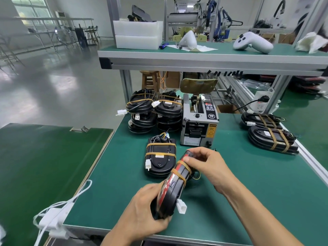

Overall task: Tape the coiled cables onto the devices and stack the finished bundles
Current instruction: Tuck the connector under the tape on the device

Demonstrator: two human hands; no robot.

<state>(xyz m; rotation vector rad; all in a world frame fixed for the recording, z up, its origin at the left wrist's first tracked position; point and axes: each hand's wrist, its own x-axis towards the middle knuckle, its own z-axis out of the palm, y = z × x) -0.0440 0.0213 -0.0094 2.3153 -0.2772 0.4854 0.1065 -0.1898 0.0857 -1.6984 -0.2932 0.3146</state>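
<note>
An electronics assembly workshop is showing here: a green-matted workbench (230, 174) framed in aluminium is carrying an automatic tape dispenser (199, 121) at 12 o'clock, stacks of taped black devices (154, 110) are sitting at 11 o'clock, and benchtop machines (195, 16) are standing beyond the upper shelf (213, 57).
</note>
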